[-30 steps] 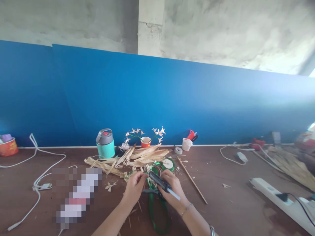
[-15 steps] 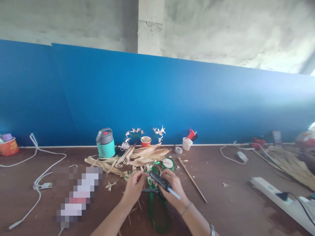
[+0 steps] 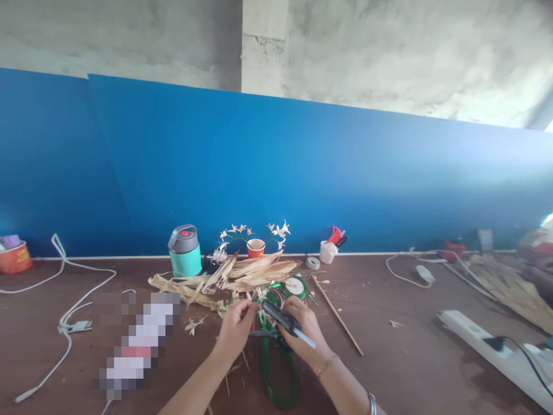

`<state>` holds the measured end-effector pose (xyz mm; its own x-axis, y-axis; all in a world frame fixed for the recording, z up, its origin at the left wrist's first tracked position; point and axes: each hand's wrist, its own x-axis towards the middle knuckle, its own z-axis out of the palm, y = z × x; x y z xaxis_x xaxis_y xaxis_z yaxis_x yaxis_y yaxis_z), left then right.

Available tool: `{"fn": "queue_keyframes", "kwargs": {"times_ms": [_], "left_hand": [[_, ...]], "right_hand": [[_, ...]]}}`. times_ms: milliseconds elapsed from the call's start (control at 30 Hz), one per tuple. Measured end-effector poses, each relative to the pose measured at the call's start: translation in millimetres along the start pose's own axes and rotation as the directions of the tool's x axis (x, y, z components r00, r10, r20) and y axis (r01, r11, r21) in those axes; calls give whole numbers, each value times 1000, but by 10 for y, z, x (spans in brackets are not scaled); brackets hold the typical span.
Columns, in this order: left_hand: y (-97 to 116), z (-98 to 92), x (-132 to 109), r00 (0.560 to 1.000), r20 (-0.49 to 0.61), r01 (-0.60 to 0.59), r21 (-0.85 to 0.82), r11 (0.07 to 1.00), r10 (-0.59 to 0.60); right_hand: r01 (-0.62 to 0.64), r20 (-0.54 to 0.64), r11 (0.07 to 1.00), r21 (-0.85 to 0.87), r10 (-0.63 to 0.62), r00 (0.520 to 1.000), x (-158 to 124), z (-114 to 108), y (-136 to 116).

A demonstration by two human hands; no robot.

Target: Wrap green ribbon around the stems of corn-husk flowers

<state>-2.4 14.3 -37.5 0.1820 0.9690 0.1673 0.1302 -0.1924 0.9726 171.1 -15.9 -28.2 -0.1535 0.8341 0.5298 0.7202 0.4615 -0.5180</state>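
My right hand [image 3: 301, 329] grips a dark hot glue gun [image 3: 280, 317], a white glue stick poking out of its back end. The gun's front end points toward the fingers of my left hand [image 3: 237, 325]. Those fingers are pinched together; what they hold is too small and hidden to make out. Beneath both hands lies a loop of green ribbon [image 3: 266, 374], and a dark tool, partly covered, shows between them. Just beyond are dry corn husks [image 3: 259, 271] and a roll of green tape [image 3: 295, 287]. A loose pale husk flower [image 3: 195, 327] rests left of my left hand.
A paper cup [image 3: 256, 249] with husk flowers on green stems stands at the back, near a teal flask [image 3: 185, 253]. To the right are a thin stick [image 3: 338, 314], a white tape roll [image 3: 313, 263], a small white pot [image 3: 328, 252] and a power strip [image 3: 488, 346].
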Motion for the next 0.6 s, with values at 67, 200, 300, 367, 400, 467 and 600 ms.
{"fn": "queue_keyframes", "kwargs": {"times_ms": [67,200,300,367,400,467,600], "left_hand": [[-6,-1,1,1000,5,-5,3,1000,5],[-15,-3,-1,1000,12,-7,-6,1000,7],[-15,-4,-3,1000,11,-26,-5,1000,27],[-13,-5,-2,999,0,-42,14,999,42],[-12,-6,0,999,-6,-46,22,999,46],[-12,-8,3,999,-15,-48,30,998,49],[-12,-8,6,1000,-12,-27,36,999,28]], "right_hand": [[3,0,1000,-1,-3,1000,2,-2,1],[2,4,1000,-8,-2,1000,0,5,18],[-2,6,1000,-11,2,1000,-5,10,22],[-4,10,1000,-10,5,1000,-6,8,15],[-6,14,1000,-9,6,1000,-5,6,9],[-9,21,1000,-7,9,1000,-1,0,-4],[-4,18,1000,-1,4,1000,8,-6,-15]]}}
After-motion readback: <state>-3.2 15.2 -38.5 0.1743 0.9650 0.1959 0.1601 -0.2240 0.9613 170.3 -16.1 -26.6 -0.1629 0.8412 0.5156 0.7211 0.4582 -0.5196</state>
